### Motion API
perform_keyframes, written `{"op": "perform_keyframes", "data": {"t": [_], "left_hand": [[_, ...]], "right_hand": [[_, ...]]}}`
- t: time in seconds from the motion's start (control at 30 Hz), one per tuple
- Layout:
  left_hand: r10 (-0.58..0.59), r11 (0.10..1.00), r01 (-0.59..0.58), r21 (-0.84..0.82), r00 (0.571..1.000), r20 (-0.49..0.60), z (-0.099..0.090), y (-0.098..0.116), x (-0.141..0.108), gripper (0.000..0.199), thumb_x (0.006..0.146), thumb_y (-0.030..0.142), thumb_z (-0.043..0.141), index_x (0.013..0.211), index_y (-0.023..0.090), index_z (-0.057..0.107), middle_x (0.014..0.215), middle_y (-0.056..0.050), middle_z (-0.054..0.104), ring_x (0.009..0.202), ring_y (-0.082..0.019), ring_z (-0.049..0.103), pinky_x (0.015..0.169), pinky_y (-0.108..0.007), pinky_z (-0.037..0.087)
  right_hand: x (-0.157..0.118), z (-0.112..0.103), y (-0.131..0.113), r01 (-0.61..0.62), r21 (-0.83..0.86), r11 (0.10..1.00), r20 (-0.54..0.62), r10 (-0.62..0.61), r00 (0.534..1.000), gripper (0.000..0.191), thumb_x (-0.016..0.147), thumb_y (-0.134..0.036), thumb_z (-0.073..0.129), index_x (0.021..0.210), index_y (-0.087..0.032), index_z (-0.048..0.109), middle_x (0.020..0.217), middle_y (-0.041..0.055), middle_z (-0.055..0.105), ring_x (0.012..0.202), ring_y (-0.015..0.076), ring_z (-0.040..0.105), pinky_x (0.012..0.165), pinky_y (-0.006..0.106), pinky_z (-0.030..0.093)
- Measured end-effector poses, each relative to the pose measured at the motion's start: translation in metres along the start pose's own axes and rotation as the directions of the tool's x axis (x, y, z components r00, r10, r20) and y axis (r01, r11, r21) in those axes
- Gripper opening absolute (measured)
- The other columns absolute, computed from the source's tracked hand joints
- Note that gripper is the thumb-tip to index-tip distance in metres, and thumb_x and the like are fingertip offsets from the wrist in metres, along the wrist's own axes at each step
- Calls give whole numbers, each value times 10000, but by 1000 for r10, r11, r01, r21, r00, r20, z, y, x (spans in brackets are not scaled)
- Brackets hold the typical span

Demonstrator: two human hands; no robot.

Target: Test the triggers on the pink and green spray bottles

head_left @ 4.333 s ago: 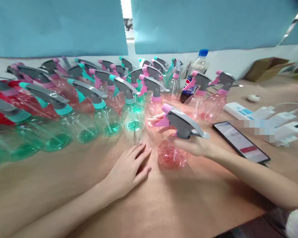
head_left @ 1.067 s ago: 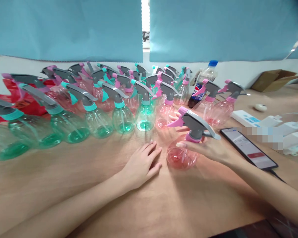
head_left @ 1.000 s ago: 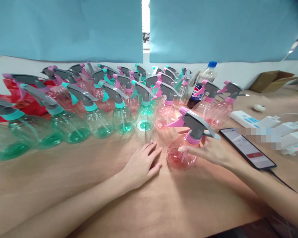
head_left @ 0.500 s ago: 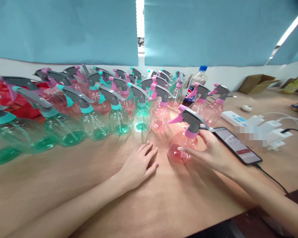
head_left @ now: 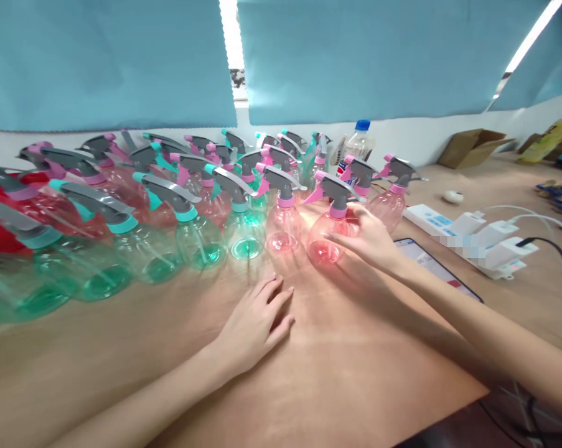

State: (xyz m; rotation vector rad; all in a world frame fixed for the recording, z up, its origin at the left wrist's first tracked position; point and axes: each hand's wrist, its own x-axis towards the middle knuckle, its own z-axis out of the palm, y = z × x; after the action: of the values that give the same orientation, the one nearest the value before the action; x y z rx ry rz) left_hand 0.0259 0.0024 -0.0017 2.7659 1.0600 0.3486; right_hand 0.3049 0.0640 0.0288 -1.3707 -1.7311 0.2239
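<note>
My right hand (head_left: 371, 239) is wrapped round the body of a clear pink spray bottle (head_left: 326, 239) with a grey and pink trigger head. The bottle is upright, just right of another pink spray bottle (head_left: 284, 227) in the front row. My left hand (head_left: 252, 323) lies on the wooden table (head_left: 318, 373) with its fingers spread, holding nothing. Left of the pink bottles runs a row of green spray bottles, the nearest of them a green bottle (head_left: 244, 233) with a teal collar. More pink and green bottles stand behind.
On the right lie a phone (head_left: 437, 267), a white power strip (head_left: 467, 239) with plugs and cables, and a small white object (head_left: 453, 196). Farther back are a blue-capped drink bottle (head_left: 359, 146) and an open cardboard box (head_left: 472, 149). Red material (head_left: 0, 230) is at far left.
My right hand has moved the pink bottle away from me, up beside the front row. My left hand has stayed on the table. The camera view has turned slightly right.
</note>
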Motion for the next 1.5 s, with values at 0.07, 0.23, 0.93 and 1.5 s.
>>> {"op": "perform_keyframes", "data": {"t": [0.07, 0.23, 0.93, 1.5], "left_hand": [[28, 999, -28, -17, 1000, -2, 3, 2, 7, 422, 968, 328, 450, 1299, 92, 561, 1374, -208, 529, 1324, -349, 453, 1051, -534, 445], [74, 996, -74, -55, 997, 1, 8, 7, 24, 412, 955, 319, 476, 1287, 93, 568, 1361, -202, 538, 1309, -337, 466, 1063, -524, 441], [88, 993, -87, -75, 996, 18, 10, 10, 47, 404, 954, 306, 486, 1292, 96, 558, 1352, -197, 546, 1290, -329, 486, 1043, -525, 462], [98, 994, -96, -52, 995, 37, 15, 17, 70, 379, 964, 307, 469, 1282, 117, 546, 1349, -183, 546, 1274, -322, 497, 1036, -511, 457]], "right_hand": [[6, 5, 2, -7, -7, 1000, -18, 7, 1000, 592, 698, -532, 754, 1131, -181, 556, 1147, 144, 639, 1053, 324, 622, 936, 490, 477], [18, 14, -2, 24, -2, 1000, -32, -24, 999, 508, 741, -480, 720, 1121, -195, 539, 1122, 128, 643, 1030, 320, 622, 913, 477, 477], [40, 26, 1, -78, 1, 997, 34, 78, 996, 486, 822, -405, 637, 1218, -142, 538, 1240, 188, 623, 1171, 363, 578, 986, 507, 437], [6, -61, 18, -214, -70, 974, -136, 203, 970, 309, 801, -424, 680, 1024, -210, 665, 1049, 86, 725, 694, 221, 667, 702, 417, 558]]}}
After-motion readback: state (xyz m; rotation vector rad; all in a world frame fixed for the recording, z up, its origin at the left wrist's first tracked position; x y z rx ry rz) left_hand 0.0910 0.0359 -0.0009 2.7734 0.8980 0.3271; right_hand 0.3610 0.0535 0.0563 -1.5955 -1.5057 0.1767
